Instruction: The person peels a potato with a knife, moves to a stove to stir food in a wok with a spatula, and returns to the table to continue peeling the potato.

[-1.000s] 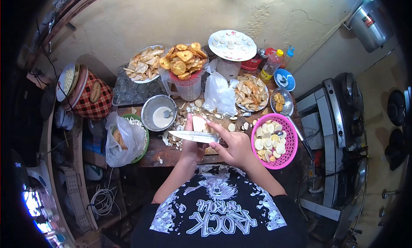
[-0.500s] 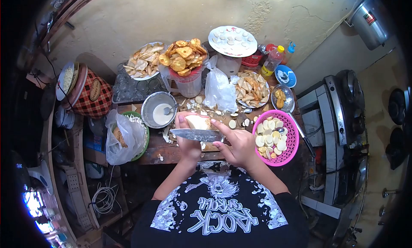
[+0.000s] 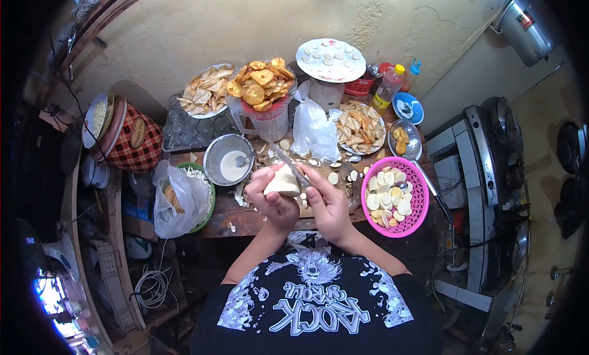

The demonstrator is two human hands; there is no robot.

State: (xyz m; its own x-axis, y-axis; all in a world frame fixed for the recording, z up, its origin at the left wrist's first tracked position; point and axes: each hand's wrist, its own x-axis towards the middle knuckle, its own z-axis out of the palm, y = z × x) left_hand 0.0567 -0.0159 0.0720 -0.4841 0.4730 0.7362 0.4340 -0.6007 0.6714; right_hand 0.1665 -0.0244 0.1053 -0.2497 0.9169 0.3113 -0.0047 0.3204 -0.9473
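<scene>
In the head view my left hand (image 3: 274, 201) is closed around a peeled, pale tuber (image 3: 283, 182) above the table's front part. My right hand (image 3: 327, 203) holds a knife (image 3: 286, 159), its handle hidden in the fingers. The blade points up and to the left, against or very near the tuber's right side. Peelings and cut bits lie on the wooden table around both hands. Right of my right hand stands a pink basket (image 3: 423, 198) with pale round slices and a spoon in it. A metal bowl (image 3: 210, 162) of white batter with a spoon sits left of the tuber.
A plastic bag (image 3: 174, 204) leans over a green basket (image 3: 211, 215) at left. Fried chips (image 3: 262, 79) fill a container at the back. Plates of folded pastries (image 3: 359, 127) and a white plate (image 3: 304, 51) stand there too. A skimmer (image 3: 423, 165) lies beside the stove at right.
The knife has turned from lying crosswise before the tuber to pointing away from me. My left hand has turned the tuber and moved slightly right.
</scene>
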